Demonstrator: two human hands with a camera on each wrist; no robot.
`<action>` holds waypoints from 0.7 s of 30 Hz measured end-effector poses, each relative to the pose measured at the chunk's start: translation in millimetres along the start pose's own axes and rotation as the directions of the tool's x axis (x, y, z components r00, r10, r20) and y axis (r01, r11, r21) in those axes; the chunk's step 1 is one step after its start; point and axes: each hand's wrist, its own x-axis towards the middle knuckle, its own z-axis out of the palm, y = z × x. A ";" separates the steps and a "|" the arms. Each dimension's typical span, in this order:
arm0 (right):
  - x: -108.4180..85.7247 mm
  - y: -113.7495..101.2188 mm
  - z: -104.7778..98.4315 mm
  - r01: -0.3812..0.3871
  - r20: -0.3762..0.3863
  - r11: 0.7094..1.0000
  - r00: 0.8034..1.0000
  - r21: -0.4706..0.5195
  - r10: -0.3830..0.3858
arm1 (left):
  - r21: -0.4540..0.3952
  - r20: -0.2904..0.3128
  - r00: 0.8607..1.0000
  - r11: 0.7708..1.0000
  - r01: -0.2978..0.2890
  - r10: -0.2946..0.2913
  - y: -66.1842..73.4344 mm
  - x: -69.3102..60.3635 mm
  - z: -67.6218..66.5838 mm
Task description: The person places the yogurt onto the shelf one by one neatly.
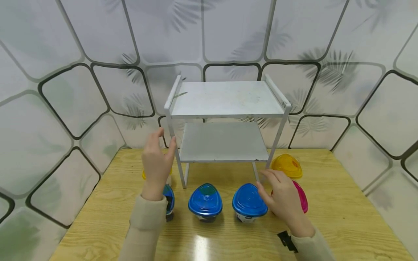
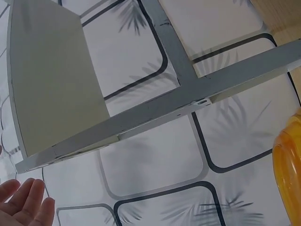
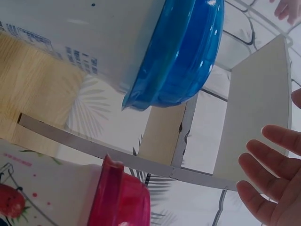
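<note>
Sleeves, frame bottom; left hand, right hand: fingers relaxed, empty — blue-lidded tubs, lower centre, presumably spaced for grasping.

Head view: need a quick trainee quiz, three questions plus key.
1. How many blue lids show?
2. True or false: the left grip holds nothing.
3. Which lid colour sits just beyond the pink lid? A) blue B) yellow C) green

Key:
1. Three; the leftmost is partly hidden.
2. True.
3. B, the right-hand yellow lid.
</note>
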 end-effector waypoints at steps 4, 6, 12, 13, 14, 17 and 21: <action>-0.9 1.3 0.2 -0.004 0.004 1.000 1.000 0.001 0.004 | -0.031 -0.018 0.999 0.998 0.046 -0.047 -3.5 5.5 2.3; -1.1 1.7 0.3 -0.005 0.004 1.000 1.000 0.002 0.005 | -0.045 -0.022 0.998 0.997 0.062 -0.063 -4.1 7.6 3.1; -1.9 2.7 -0.3 -0.012 0.001 1.000 1.000 -0.001 0.012 | -0.084 0.006 0.991 0.988 0.130 -0.130 -4.1 10.4 6.7; -1.9 2.8 -0.5 -0.013 0.001 1.000 1.000 -0.003 0.013 | -0.090 0.012 0.990 0.986 0.143 -0.143 -4.5 10.7 7.5; -2.0 3.0 -0.6 -0.015 0.002 1.000 1.000 -0.004 0.015 | -0.096 0.016 0.988 0.983 0.156 -0.155 -4.8 10.9 8.3; -2.4 3.5 -1.1 -0.020 0.009 1.000 1.000 -0.004 0.020 | -0.133 0.025 0.979 0.970 0.202 -0.200 -6.3 11.6 11.2; -2.5 4.5 -2.1 -0.022 0.012 1.000 1.000 -0.003 0.022 | -0.173 0.051 0.967 0.951 0.255 -0.250 -7.2 12.9 14.6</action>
